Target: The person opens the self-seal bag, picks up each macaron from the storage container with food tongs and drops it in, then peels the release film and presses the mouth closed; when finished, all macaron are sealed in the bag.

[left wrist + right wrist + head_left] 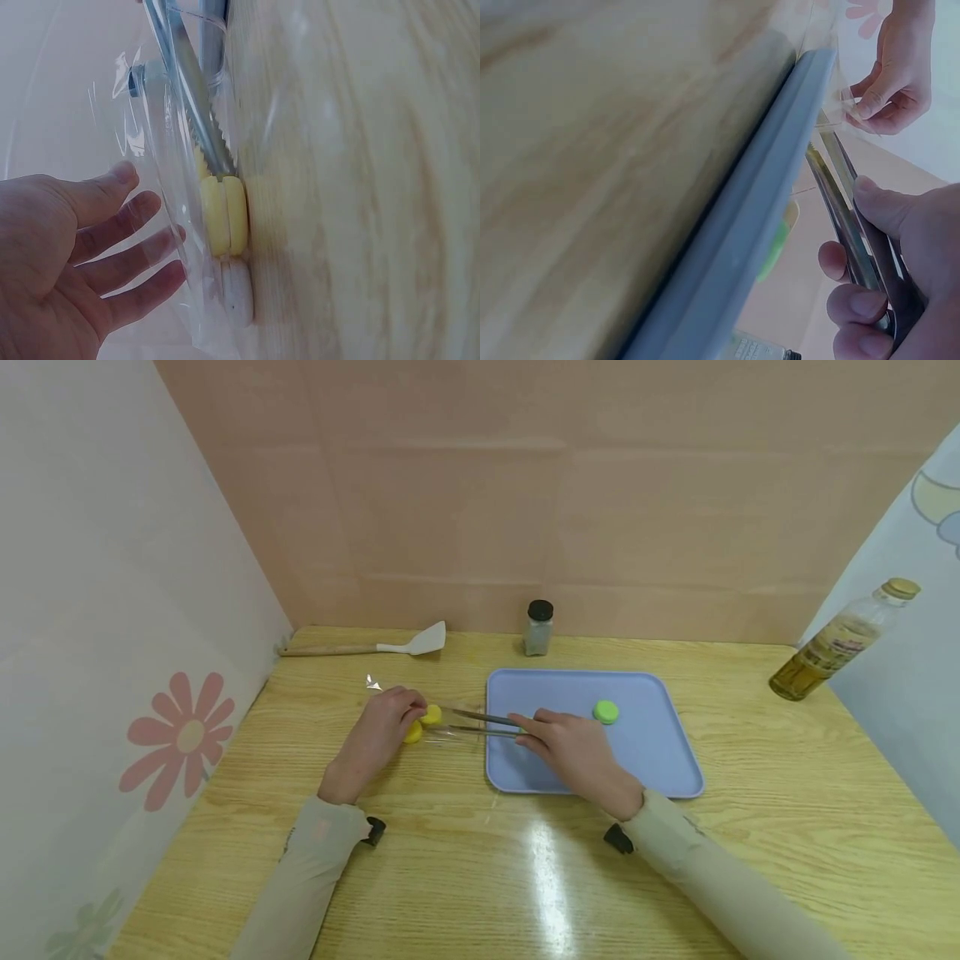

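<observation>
My left hand (378, 731) is at a clear plastic bag (196, 307) lying on the table; in the right wrist view its thumb and fingers pinch the film. Inside the bag are yellow macarons (431, 716) and, in the left wrist view, a pale one (238, 294). My right hand (577, 750), above the tray's left part, grips metal tongs (836, 202). The tongs point left into the bag, their toothed tips right at a yellow macaron (224, 216). A green macaron (606, 712) sits on the blue tray (645, 756).
Behind the tray stands a small jar (538, 631) with a black lid. A white-headed spatula (337, 650) lies at the back left. To the right is a bottle (836, 643) of amber liquid. Walls (480, 527) border the wooden table (465, 877).
</observation>
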### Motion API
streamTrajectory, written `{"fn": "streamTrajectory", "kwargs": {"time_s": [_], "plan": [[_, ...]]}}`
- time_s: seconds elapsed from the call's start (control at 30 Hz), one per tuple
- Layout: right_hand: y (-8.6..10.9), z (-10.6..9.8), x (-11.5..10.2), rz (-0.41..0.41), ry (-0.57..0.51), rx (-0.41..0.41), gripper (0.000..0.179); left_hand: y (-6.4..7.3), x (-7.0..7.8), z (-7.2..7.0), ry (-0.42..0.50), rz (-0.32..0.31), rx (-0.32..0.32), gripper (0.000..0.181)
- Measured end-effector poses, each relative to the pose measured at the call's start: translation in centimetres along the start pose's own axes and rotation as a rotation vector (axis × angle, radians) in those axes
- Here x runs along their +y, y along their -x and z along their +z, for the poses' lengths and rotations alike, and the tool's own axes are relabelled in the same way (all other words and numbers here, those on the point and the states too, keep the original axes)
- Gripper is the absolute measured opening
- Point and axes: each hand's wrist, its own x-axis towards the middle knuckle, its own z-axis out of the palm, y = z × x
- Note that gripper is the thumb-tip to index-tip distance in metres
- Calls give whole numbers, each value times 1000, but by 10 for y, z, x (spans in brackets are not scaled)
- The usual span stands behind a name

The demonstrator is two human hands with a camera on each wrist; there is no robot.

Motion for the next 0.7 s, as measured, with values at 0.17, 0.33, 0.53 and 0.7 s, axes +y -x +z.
{"fn": "streamTrajectory", "kwargs": {"time_s": [0.17, 0.33, 0.53, 0.7], "plan": [[-7, 0, -4, 2, 7, -11, 32, 0, 0, -1, -3, -7, -1, 9], [-13, 4, -5, 4, 20, -9, 32, 0, 0, -1, -1, -5, 3, 9], [-17, 9, -4, -4, 45, -21, 32, 0, 0, 0, 6, -2, 6, 9], [-19, 10, -4, 4, 45, -34, 31, 0, -1, 0, 12, 7, 12, 9]]}}
